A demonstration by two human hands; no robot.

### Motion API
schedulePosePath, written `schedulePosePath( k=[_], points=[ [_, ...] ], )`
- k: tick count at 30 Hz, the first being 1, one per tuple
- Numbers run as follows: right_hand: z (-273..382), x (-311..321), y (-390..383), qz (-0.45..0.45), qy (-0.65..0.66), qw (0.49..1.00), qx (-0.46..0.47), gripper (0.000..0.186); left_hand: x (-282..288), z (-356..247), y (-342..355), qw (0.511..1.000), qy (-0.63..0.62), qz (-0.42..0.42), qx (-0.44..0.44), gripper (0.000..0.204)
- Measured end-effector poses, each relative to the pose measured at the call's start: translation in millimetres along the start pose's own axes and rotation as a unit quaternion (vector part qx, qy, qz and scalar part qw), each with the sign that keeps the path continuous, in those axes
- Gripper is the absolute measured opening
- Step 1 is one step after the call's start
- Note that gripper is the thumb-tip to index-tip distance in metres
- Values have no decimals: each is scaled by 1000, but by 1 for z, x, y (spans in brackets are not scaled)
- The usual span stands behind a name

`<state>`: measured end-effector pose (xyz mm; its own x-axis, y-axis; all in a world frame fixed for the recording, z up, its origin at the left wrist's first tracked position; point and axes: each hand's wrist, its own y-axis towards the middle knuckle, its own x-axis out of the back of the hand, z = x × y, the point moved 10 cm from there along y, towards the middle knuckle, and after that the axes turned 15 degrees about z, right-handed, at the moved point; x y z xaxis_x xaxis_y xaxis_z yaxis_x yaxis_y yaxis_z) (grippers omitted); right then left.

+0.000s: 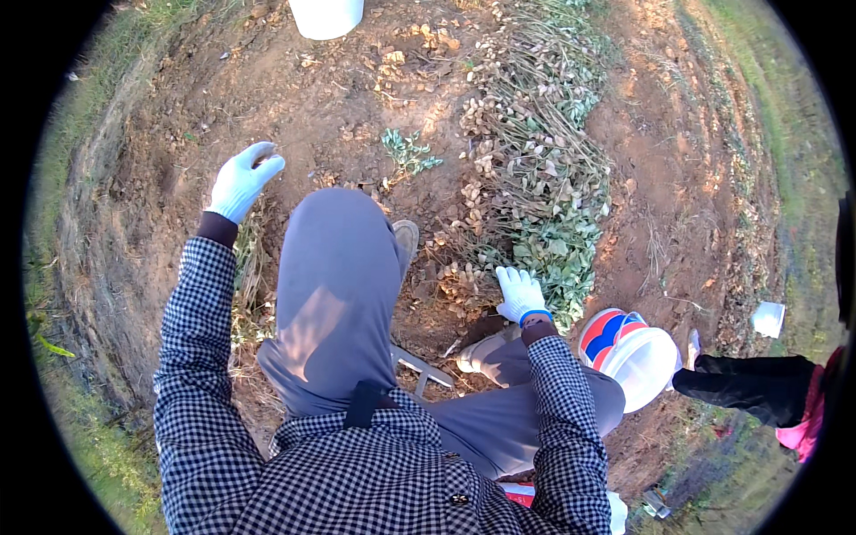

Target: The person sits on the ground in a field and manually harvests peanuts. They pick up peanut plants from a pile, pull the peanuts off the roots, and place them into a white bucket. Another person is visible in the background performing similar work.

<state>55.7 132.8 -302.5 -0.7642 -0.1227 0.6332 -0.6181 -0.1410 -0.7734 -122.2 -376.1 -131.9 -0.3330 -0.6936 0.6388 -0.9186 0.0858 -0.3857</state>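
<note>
My left hand point(243, 179), in a white glove, is stretched out over bare soil to the left of my knee, fingers loosely curled; whether it holds something small I cannot tell. My right hand point(520, 293), also gloved in white, reaches down onto a heap of uprooted peanut plants point(535, 178) with pale pods and green leaves, fingers pressed into the stems near the pods. Grey trousers and a checked shirt fill the lower middle of the view.
A white bucket with red and blue markings point(629, 353) lies tipped at my right. Another white bucket point(326, 15) stands at the top. A second person's dark sleeve point(749, 383) enters from the right. Grass borders the dirt on both sides.
</note>
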Motion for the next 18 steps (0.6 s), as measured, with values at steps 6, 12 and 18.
schedulePosePath(
  k=[6, 12, 18],
  points=[
    [17, -4, 3, -52, -62, 997, -10, 79, -14, -139, -15, 984, -110, 35, -138, 40],
    [-8, -10, 10, -12, -27, 999, -23, 40, -60, -236, -30, 949, -119, 129, -262, 36],
    [-53, 135, -85, -132, 222, 962, -87, 46, -71, -275, -32, 927, -161, 171, -291, 33]
  ],
)
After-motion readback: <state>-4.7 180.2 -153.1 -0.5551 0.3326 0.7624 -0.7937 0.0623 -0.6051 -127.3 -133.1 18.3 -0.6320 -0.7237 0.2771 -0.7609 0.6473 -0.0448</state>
